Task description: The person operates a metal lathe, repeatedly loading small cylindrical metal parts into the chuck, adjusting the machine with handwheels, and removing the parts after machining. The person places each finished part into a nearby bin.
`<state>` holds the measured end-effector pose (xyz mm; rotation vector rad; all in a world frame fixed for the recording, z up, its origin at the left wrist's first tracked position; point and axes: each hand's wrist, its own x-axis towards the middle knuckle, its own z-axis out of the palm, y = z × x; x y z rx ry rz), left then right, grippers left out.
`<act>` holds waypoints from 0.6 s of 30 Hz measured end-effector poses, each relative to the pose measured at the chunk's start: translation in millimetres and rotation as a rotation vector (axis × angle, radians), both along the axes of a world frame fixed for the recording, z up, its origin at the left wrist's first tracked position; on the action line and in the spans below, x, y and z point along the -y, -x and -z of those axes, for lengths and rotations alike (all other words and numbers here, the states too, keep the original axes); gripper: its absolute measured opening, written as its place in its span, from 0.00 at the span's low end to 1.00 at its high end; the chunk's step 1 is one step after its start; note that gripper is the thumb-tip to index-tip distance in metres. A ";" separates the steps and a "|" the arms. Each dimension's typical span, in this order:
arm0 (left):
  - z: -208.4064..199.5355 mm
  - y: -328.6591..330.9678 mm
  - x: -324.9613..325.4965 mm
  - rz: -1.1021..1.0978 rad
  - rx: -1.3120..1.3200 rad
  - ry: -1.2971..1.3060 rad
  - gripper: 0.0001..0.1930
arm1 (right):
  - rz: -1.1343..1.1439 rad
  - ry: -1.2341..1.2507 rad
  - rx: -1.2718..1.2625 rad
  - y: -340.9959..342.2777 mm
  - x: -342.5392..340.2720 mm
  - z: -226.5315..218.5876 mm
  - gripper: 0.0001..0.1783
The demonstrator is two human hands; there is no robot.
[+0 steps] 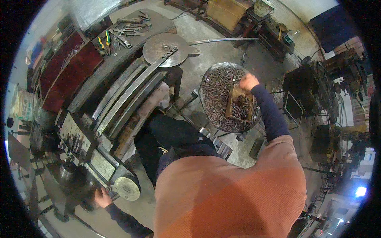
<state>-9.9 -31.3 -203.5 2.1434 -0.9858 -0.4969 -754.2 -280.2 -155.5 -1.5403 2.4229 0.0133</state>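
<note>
In the head view, my right hand (249,81) is closed at the far edge of an open tan box (229,112). Inside that box lie some small metal cylinders. The box rests on a heap of the same short cylinders (214,85), which fills a large round pan (201,88). At the lower left, my left hand (103,197) has its fingers curled beside a dark rounded part of the machine (89,201); what they grip is hidden. A long machine with metal rails (127,101) and a flat round disc (164,49) stands to my left.
Wrenches (124,39) and yellow-green handled pliers (104,39) lie on the bench at the far left. From the disc a long metal rod (222,40) juts rightward. A thin metal frame (293,104) stands right of the pan. A cardboard box (228,14) is at the back.
</note>
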 end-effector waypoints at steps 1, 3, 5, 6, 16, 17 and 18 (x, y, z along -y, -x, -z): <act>1.1 -2.3 -0.3 0.034 -0.034 0.001 0.14 | 0.035 -0.090 0.064 8.3 -10.3 9.9 0.18; 3.7 -6.8 -0.3 0.010 -0.026 -0.041 0.14 | 0.164 -0.164 -0.020 13.5 -23.4 31.3 0.26; 5.5 -9.9 -0.1 0.004 -0.044 -0.031 0.14 | 0.196 -0.245 -0.036 11.1 -28.6 46.0 0.28; 5.3 -10.3 0.1 -0.004 -0.049 -0.023 0.14 | 0.171 -0.255 -0.028 8.8 -29.0 50.6 0.28; -12.4 8.3 3.8 -0.025 0.103 -0.052 0.16 | 0.101 -0.204 -0.047 -9.7 -30.0 72.7 0.27; -11.6 7.9 3.7 -0.002 0.063 -0.038 0.16 | 0.113 -0.178 -0.040 -8.9 -31.1 75.0 0.26; -10.8 6.9 3.4 -0.011 0.088 -0.078 0.16 | 0.126 -0.139 -0.036 -7.7 -32.9 76.1 0.25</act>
